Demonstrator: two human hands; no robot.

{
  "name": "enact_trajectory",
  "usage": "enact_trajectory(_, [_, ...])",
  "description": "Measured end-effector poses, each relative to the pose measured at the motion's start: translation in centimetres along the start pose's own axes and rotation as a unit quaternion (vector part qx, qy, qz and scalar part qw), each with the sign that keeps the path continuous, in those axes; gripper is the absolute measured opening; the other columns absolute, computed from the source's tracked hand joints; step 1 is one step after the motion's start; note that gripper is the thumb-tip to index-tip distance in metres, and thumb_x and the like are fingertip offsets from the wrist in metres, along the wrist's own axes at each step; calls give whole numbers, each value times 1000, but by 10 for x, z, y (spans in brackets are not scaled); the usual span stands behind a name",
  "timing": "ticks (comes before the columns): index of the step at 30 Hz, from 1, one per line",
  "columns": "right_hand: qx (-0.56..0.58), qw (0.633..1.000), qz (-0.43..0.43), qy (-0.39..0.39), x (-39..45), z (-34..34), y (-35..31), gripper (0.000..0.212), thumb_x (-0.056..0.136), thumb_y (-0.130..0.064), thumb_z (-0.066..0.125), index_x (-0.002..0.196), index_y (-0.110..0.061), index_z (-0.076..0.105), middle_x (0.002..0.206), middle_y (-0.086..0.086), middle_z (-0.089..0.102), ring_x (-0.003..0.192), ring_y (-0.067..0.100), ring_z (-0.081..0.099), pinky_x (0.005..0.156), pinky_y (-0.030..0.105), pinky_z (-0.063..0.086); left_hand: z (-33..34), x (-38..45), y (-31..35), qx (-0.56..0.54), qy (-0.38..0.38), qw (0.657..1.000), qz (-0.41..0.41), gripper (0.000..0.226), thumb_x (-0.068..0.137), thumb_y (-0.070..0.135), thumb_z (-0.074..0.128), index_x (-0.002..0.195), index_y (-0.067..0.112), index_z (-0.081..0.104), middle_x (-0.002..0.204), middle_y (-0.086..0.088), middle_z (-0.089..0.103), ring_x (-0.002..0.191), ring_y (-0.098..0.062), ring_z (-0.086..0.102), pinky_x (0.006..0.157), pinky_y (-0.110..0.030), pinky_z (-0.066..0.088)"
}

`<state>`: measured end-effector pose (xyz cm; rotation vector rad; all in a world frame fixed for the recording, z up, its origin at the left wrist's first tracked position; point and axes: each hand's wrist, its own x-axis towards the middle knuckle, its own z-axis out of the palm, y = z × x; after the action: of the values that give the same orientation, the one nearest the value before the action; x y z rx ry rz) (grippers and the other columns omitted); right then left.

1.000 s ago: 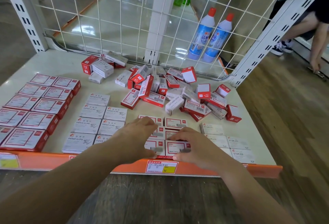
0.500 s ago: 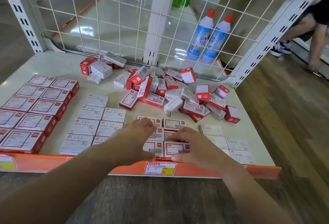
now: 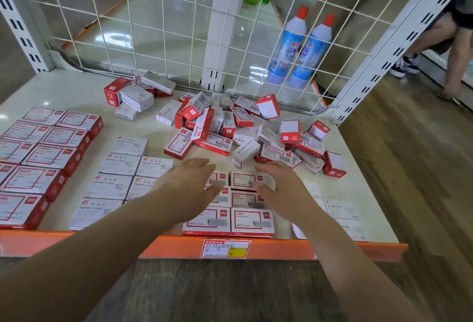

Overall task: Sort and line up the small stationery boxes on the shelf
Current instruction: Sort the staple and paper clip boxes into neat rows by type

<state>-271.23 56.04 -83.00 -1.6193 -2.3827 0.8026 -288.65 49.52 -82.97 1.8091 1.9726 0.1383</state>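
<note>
Many small boxes lie on the white shelf (image 3: 76, 91), behind which stands a wire grid (image 3: 153, 27) with two blue bottles (image 3: 299, 48) beyond it. A loose heap of boxes (image 3: 243, 132) sits at the back (some read "STAPLES"). Rows of "PAPER CLIPS" boxes (image 3: 112, 186) lie left. The left hand (image 3: 189, 186) and right hand (image 3: 281, 188), fingers spread and holding nothing, hover over the red-framed staple boxes (image 3: 252, 222) near the front edge.

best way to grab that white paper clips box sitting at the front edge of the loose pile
The white paper clips box lies on a long side at the pile's near edge, its end pointing at the right hand. Probably pinch its two long side faces from above, coming from the front, where the shelf is bare; other boxes crowd its right.
</note>
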Motion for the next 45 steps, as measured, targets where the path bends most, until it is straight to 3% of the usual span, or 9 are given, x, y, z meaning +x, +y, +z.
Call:
enact_trajectory(7, [-17, 1000, 0, -23, 14, 9, 4, 32, 95, -22, 49, 126, -20, 54, 127, -3, 50, 115, 12, 45, 70, 6, 33, 0, 7, 7, -63, 10, 998, -18, 39, 99, 37, 35, 133, 21, 43, 140, 3, 44, 126, -15, 40, 99, -30, 35])
enact_trajectory(12, [-26, 999, -11, -19, 16, 9, 5, 28, 93, -24, 52, 120, -21, 58, 118, -6, 54, 98, 5, 42, 74, 11, 35, 7, 11, 3, -55, 3, 998, -13, 36, 97, 42, 37, 119, 19, 55, 122, 4, 54, 105, -11, 49, 80, -21, 40])
enact_trajectory(15, [-21, 999, -17, -16, 16, 10, 5, 27, 92, -25, 53, 118, -21, 60, 115, -7, 54, 97, 5, 42, 69, 9, 34, 8, 11, 2, -53, 8, 999, -6, 38, 96, 43, 36, 120, 20, 54, 124, 6, 53, 107, -11, 49, 81, -21, 41])
enact_trajectory(21, [-28, 999, -11, -18, 16, 13, 2, 26, 91, -25, 56, 117, -22, 61, 111, -10, 51, 103, 8, 43, 95, 24, 43, 10, 10, 3, -67, 12, 998, -3, 42, 96, 44, 39, 132, 23, 47, 137, 9, 44, 120, -13, 44, 91, -26, 43])
enact_trajectory(30, [-27, 999, -13, -12, 16, 13, 1, 26, 92, -23, 55, 117, -20, 59, 103, -14, 46, 97, 4, 42, 89, 19, 42, 11, 11, 1, -74, 12, 997, 0, 43, 96, 41, 41, 136, 25, 42, 141, 11, 39, 125, -13, 40, 97, -30, 42])
enact_trajectory(38, [-19, 1000, -4, -10, 15, 11, 0, 28, 92, -24, 54, 120, -20, 58, 117, -8, 52, 102, 5, 44, 94, 21, 40, 10, 10, 1, -76, 20, 997, 2, 41, 96, 39, 42, 134, 24, 44, 138, 9, 42, 122, -12, 42, 94, -27, 42])
enact_trajectory(40, [-17, 1000, -2, 10, 16, 9, 2, 27, 92, -22, 54, 119, -18, 58, 111, -9, 52, 100, 4, 47, 89, 16, 39, 9, 9, 1, -68, 39, 997, 1, 41, 96, 38, 41, 134, 24, 44, 139, 9, 42, 123, -12, 40, 96, -27, 40])
enact_trajectory(43, [9, 999, -7, 44, 20, 7, 3, 16, 91, -16, 52, 105, -17, 61, 94, -14, 56, 81, -1, 52, 64, 6, 40, 6, 6, 1, -64, 79, 995, -1, 38, 96, 36, 42, 133, 25, 45, 137, 9, 42, 122, -12, 40, 96, -27, 38])
enact_trajectory(45, [26, 996, -21, 87, 23, 6, 5, 21, 89, -16, 54, 108, -20, 63, 102, -9, 62, 92, 5, 57, 69, 12, 42, 4, 3, 2, -70, 95, 993, 1, 35, 96, 34, 42, 130, 27, 47, 133, 9, 45, 118, -11, 42, 93, -26, 39])
